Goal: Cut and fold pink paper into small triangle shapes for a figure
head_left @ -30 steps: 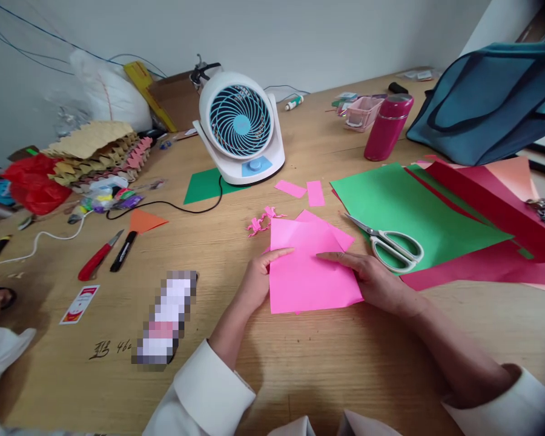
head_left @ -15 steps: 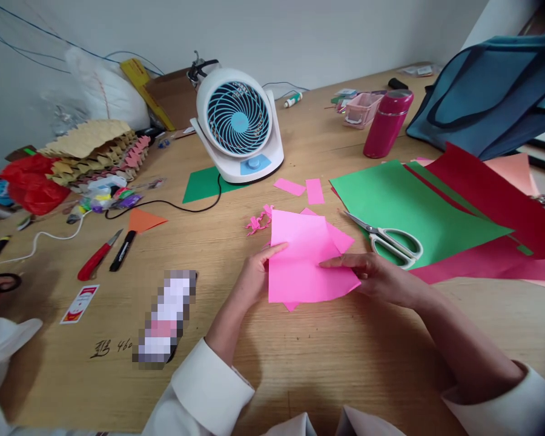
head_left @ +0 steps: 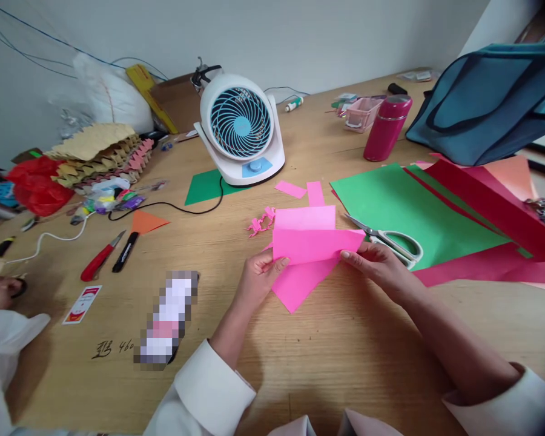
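Colour reference: the folded paper (head_left: pixel 315 244) was bright pink; the tabletop (head_left: pixel 327 363) was tan with wood grain.
The two small strips (head_left: pixel 290 189) were the same pink. The fan (head_left: pixel 242 125) had a white housing and a light-blue spiral grille; the sheet at its base (head_left: pixel 202 189) was dark green. The scissors (head_left: pixel 376 232) had off-white handles and silver blades. The large sheet (head_left: pixel 409 212) was light green, the strip over it (head_left: pixel 499 212) red. The thermos (head_left: pixel 385 134) was magenta and the bag (head_left: pixel 476 91) teal with darker straps. The triangular paper (head_left: pixel 148 221) was orange, the knife handle (head_left: pixel 95 265) red, and the cutter (head_left: pixel 125 252) black with white lettering. The sleeves (head_left: pixel 213 387) were white.
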`<state>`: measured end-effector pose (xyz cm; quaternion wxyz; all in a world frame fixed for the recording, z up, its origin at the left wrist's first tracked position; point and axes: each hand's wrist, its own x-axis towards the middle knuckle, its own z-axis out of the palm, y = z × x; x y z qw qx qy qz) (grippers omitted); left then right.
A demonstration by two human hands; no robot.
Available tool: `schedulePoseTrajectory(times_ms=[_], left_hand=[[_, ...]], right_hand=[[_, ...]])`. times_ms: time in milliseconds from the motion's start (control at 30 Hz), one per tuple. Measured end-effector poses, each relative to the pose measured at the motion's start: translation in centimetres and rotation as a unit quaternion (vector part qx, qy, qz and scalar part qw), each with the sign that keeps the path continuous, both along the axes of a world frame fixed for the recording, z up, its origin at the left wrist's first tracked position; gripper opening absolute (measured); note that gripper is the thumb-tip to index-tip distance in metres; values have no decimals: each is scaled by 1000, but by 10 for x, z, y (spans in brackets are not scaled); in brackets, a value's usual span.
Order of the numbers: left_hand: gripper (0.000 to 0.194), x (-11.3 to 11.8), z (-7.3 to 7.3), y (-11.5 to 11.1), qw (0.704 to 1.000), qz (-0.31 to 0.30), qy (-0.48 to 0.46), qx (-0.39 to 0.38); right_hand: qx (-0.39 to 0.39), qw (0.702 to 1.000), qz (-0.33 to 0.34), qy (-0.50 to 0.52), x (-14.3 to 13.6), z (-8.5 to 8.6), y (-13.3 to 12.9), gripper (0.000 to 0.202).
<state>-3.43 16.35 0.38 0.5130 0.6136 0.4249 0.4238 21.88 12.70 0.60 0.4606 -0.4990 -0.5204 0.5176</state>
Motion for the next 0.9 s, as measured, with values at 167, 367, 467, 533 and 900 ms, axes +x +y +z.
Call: schedulePoseTrajectory(times_ms=[167, 367, 467, 533, 900], left_hand=[[31, 1, -5, -4, 999, 14, -31, -27], [27, 5, -10, -7, 999, -5, -41, -33], [26, 4, -9, -7, 998, 5, -49, -31], [26, 3, -9, -6, 998, 15, -56, -34], [18, 5, -6, -3, 998, 53, -34, -18]], right_hand=[[-23, 996, -17, 80, 0, -3, 1, 34], [-27, 995, -48, 85, -5, 1, -1, 30], [-34, 998, -8, 61, -7, 2, -3, 27], [-28, 999, 10, 31, -8, 2, -5, 26], [26, 999, 30, -7, -12, 6, -6, 28]])
